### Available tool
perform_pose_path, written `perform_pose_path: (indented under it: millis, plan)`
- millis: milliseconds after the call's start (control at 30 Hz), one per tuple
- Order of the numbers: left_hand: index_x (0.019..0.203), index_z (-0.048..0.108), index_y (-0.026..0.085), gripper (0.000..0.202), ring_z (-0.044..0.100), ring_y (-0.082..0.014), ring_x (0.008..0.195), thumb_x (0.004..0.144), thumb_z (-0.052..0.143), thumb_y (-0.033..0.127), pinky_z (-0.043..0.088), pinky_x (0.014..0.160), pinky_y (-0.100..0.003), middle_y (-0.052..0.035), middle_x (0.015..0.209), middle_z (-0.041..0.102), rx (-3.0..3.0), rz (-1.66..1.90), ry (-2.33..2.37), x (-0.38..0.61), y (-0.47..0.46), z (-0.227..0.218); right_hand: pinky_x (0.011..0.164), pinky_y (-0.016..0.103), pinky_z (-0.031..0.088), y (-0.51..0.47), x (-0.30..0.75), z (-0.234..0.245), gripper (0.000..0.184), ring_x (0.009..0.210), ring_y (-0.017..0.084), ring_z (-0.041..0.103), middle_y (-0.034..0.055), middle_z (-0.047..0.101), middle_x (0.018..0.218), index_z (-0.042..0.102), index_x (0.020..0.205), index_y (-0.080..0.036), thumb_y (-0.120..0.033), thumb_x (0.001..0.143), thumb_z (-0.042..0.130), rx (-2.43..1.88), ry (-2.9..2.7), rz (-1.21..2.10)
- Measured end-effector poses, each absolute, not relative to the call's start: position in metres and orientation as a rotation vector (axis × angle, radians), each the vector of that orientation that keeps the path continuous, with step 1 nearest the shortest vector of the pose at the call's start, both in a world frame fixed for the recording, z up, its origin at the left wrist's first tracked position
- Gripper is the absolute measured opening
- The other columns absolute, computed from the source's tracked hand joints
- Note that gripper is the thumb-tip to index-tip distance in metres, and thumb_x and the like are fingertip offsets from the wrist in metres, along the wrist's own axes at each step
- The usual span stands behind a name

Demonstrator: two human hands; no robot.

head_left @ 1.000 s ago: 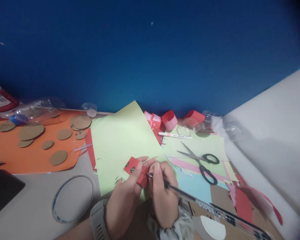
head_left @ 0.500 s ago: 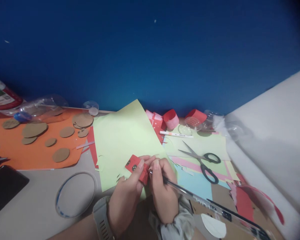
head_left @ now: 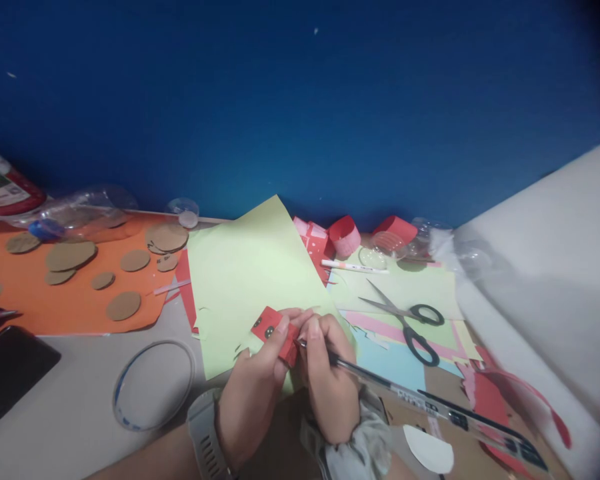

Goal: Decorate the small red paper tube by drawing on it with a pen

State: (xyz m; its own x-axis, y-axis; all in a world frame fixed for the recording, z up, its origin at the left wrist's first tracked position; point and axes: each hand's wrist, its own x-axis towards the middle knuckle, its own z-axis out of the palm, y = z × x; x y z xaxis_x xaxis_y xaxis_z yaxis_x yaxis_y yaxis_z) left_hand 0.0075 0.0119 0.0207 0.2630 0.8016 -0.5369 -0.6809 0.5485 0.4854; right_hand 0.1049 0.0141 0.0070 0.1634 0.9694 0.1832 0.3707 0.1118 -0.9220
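Observation:
My left hand point(head_left: 255, 393) pinches a small red paper piece point(head_left: 263, 323) between thumb and fingers. Two dark eye-like marks show on its upper left part; the rest is partly covered by my thumb. In my right hand point(head_left: 330, 380) is a clear-barrelled pen point(head_left: 405, 393) with black parts, its tip at the right edge of the red piece. Whether the tip touches the paper is hard to make out. Both hands are over the lower edge of a pale yellow-green sheet point(head_left: 245, 267).
Black-handled scissors point(head_left: 405, 313) lie on coloured papers to the right, near a white marker point(head_left: 353, 267). Cardboard discs point(head_left: 123, 306) rest on orange paper point(head_left: 90, 320) at left. A clear ring point(head_left: 154, 385) and a black phone point(head_left: 15, 373) lie nearer. A blue wall point(head_left: 280, 100) stands behind.
The whole view has shifted slightly, with objects sitting a little further right. Both hands keep nearly the same pose around the red paper piece and the pen.

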Motion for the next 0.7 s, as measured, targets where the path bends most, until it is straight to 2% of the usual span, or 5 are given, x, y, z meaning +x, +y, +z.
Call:
perform_pose_path:
  millis: [200, 333, 433, 533, 700]
  plan:
    - [0.122, 0.065, 0.021, 0.038, 0.034, -0.0212, 0.143, 0.094, 0.048, 0.041, 0.018, 0.123, -0.037, -0.0039, 0.134, 0.063, 0.134, 0.968, 0.825, 0.0080, 0.0120, 0.0235, 0.057, 0.024, 0.037, 0.0131, 0.1038, 0.0079, 0.030, 0.059, 0.013, 0.043, -0.0047, 0.043, 0.063, 0.049, 0.071, -0.021, -0.030, 0.099, 0.042, -1.442, -1.359, 0.720]
    - [0.119, 0.067, 0.025, 0.036, 0.034, -0.0205, 0.143, 0.094, 0.049, 0.042, 0.016, 0.123, -0.036, 0.0002, 0.133, 0.064, 0.141, 0.984, 0.839, 0.0081, 0.0124, 0.0244, 0.056, 0.024, 0.036, 0.0132, 0.1040, 0.0082, 0.032, 0.058, 0.012, 0.043, -0.0046, 0.044, 0.063, 0.045, 0.069, -0.022, -0.030, 0.099, 0.042, -1.435, -1.372, 0.768]
    - [0.112, 0.071, 0.026, 0.032, 0.038, -0.0205, 0.141, 0.094, 0.048, 0.039, 0.013, 0.124, -0.037, 0.0001, 0.127, 0.068, 0.156, 0.988, 0.849, 0.0091, 0.0136, 0.0261, 0.054, 0.024, 0.035, 0.0136, 0.1046, 0.0077, 0.033, 0.055, 0.012, 0.041, -0.0050, 0.043, 0.062, 0.043, 0.067, -0.022, -0.031, 0.099, 0.042, -1.417, -1.364, 0.801]
    - [0.113, 0.070, 0.024, 0.033, 0.042, -0.0221, 0.139, 0.093, 0.050, 0.040, 0.018, 0.123, -0.040, -0.0027, 0.124, 0.070, 0.156, 0.984, 0.867, 0.0101, 0.0142, 0.0276, 0.057, 0.024, 0.037, 0.0138, 0.1042, 0.0085, 0.032, 0.060, 0.012, 0.044, -0.0046, 0.045, 0.064, 0.045, 0.069, -0.021, -0.031, 0.099, 0.042, -1.425, -1.343, 0.762]
    - [0.107, 0.073, 0.022, 0.032, 0.051, -0.0237, 0.132, 0.093, 0.050, 0.039, 0.030, 0.119, -0.037, -0.0060, 0.119, 0.072, 0.161, 0.990, 0.898, 0.0097, 0.0129, 0.0290, 0.057, 0.024, 0.037, 0.0146, 0.1033, 0.0115, 0.031, 0.060, 0.013, 0.045, -0.0044, 0.044, 0.064, 0.046, 0.069, -0.022, -0.031, 0.099, 0.041, -1.443, -1.364, 0.723]
